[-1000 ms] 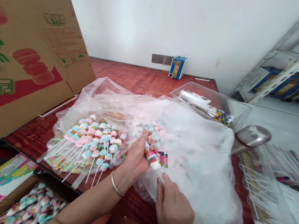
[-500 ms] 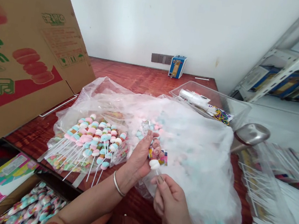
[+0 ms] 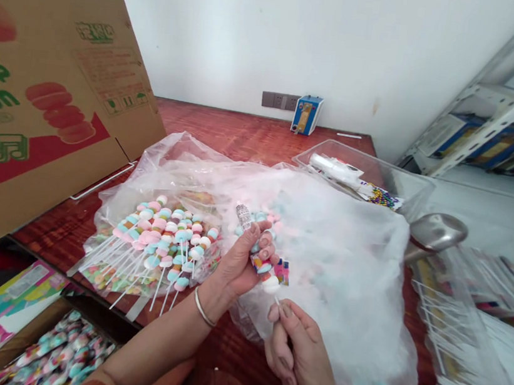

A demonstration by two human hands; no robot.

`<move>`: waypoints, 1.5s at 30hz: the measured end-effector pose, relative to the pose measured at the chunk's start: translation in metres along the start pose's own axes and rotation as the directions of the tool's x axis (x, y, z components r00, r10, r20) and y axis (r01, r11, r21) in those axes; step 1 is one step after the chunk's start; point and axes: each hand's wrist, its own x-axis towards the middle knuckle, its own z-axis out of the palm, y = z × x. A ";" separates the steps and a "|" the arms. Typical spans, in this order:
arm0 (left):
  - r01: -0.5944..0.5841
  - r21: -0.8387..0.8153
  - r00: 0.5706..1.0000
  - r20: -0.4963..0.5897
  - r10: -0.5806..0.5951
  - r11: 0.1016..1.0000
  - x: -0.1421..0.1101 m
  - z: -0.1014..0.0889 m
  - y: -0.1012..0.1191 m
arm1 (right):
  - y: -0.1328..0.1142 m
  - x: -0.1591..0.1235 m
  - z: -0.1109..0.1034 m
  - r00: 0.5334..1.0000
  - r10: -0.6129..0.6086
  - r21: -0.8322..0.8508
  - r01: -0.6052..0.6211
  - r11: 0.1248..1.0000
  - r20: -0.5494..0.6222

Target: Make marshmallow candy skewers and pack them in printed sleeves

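My left hand (image 3: pixel 248 261), with a bangle at the wrist, is wrapped round a printed candy wrapper (image 3: pixel 283 272). The wrapper's patterned end sticks out above my thumb. From its lower end shows a marshmallow lollipop (image 3: pixel 270 284), with a white piece lowest and coloured pieces above it. My right hand (image 3: pixel 297 349) pinches the lollipop's thin white stick between thumb and forefinger. To the left lie several unwrapped marshmallow lollipops (image 3: pixel 169 231) with white sticks, on a plastic bag. Under my hands spreads a large translucent bag (image 3: pixel 343 260) with pastel candies inside.
A tall cardboard box (image 3: pixel 60 103) stands at the left. Below the table edge, an open box holds wrapped candies (image 3: pixel 61 350). At the back right are a clear tray (image 3: pixel 329 148) and a metal scoop (image 3: pixel 438 232). White sticks (image 3: pixel 478 348) lie in a clear container at right.
More of the lollipop's coloured pieces show below my left hand. The wrapper's patterned end stands out further above it. My right hand has shifted slightly right with the stick.
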 end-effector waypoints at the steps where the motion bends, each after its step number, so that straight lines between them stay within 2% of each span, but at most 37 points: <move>1: 0.022 -0.044 1.000 0.006 -0.022 0.999 0.000 0.002 -0.001 | 0.000 0.000 0.001 1.000 0.004 0.057 -0.005 0.998 0.020; 3: 0.069 -0.111 0.997 -0.026 -0.072 0.991 0.000 0.006 -0.002 | 0.002 0.000 0.001 1.000 -0.019 0.043 0.018 0.999 0.020; 4: 0.091 -0.128 0.993 -0.066 -0.100 0.988 0.000 0.008 -0.002 | 0.003 0.000 0.000 0.999 -0.043 -0.035 0.043 0.998 0.002; 6: 0.126 -0.139 0.975 -0.164 -0.148 0.982 0.001 0.012 -0.002 | 0.004 -0.002 -0.003 0.989 -0.143 -0.317 0.123 0.940 -0.041; 7: 0.137 -0.141 0.965 -0.204 -0.164 0.980 0.001 0.012 -0.001 | 0.004 -0.003 -0.005 0.975 -0.219 -0.487 0.169 0.857 -0.047; 8: 0.144 -0.144 0.957 -0.232 -0.175 0.979 0.002 0.013 0.000 | 0.003 -0.004 -0.007 0.953 -0.301 -0.645 0.210 0.735 -0.033; 10: 0.150 -0.150 0.948 -0.260 -0.185 0.977 0.003 0.013 0.001 | 0.003 -0.006 -0.011 0.888 -0.458 -0.859 0.271 0.433 0.049; 13: 0.154 -0.114 0.942 -0.283 -0.181 0.981 0.003 0.014 0.003 | 0.006 -0.006 -0.014 0.745 -0.625 -0.959 0.282 -0.024 0.235; 14: 0.155 -0.088 0.940 -0.292 -0.175 0.984 0.002 0.014 0.004 | 0.007 -0.006 -0.015 0.691 -0.663 -0.955 0.257 -0.147 0.288; 15: 0.151 -0.058 0.941 -0.296 -0.161 0.987 0.000 0.015 0.004 | 0.008 -0.006 -0.015 0.644 -0.692 -0.945 0.229 -0.232 0.326; 16: 0.135 -0.022 0.948 -0.287 -0.135 0.991 -0.001 0.016 0.003 | 0.008 -0.006 -0.015 0.616 -0.711 -0.941 0.210 -0.266 0.339; 17: 0.113 0.022 0.960 -0.259 -0.103 0.993 -0.003 0.017 0.003 | 0.007 -0.007 -0.014 0.612 -0.722 -0.946 0.208 -0.247 0.323; 18: 0.087 0.076 0.974 -0.217 -0.069 0.993 -0.005 0.018 0.002 | 0.005 -0.007 -0.014 0.627 -0.724 -0.957 0.224 -0.184 0.286; 20: 0.036 0.189 0.992 -0.123 -0.013 0.981 -0.008 0.018 -0.001 | 0.000 -0.009 -0.012 0.687 -0.698 -0.961 0.276 -0.006 0.202; 22: 0.006 0.256 0.996 -0.091 0.018 0.967 -0.011 0.017 -0.004 | -0.005 -0.011 -0.012 0.724 -0.671 -0.947 0.305 0.099 0.163; 24: -0.010 0.240 0.988 -0.149 0.047 0.971 -0.011 0.015 -0.006 | -0.006 -0.011 -0.012 0.710 -0.680 -0.947 0.312 0.070 0.184; 29: -0.002 0.100 0.934 -0.355 0.037 0.995 -0.004 0.015 -0.006 | -0.001 -0.011 -0.015 0.615 -0.736 -0.953 0.266 -0.144 0.283; 31: -0.022 0.085 0.922 -0.383 0.053 0.996 -0.003 0.017 -0.005 | 0.000 -0.012 -0.016 0.604 -0.742 -0.952 0.258 -0.161 0.290; 33: -0.028 0.095 0.929 -0.364 0.061 0.995 -0.005 0.019 -0.005 | -0.001 -0.014 -0.015 0.619 -0.739 -0.957 0.265 -0.122 0.266; 37: -0.024 0.105 0.966 -0.252 0.050 0.994 -0.010 0.023 -0.009 | -0.004 -0.015 -0.012 0.695 -0.696 -0.963 0.270 0.018 0.182; 39: -0.003 0.101 0.969 -0.245 0.028 0.995 -0.011 0.024 -0.012 | -0.003 -0.014 -0.011 0.695 -0.697 -0.962 0.273 0.025 0.179; 42: 0.033 0.116 0.969 -0.246 -0.003 0.993 -0.013 0.023 -0.012 | -0.002 -0.013 -0.012 0.663 -0.722 -0.959 0.285 0.001 0.196; 45: 0.034 0.205 0.989 -0.145 -0.004 0.978 -0.016 0.019 -0.012 | -0.003 -0.013 -0.014 0.688 -0.714 -0.957 0.275 0.093 0.129</move>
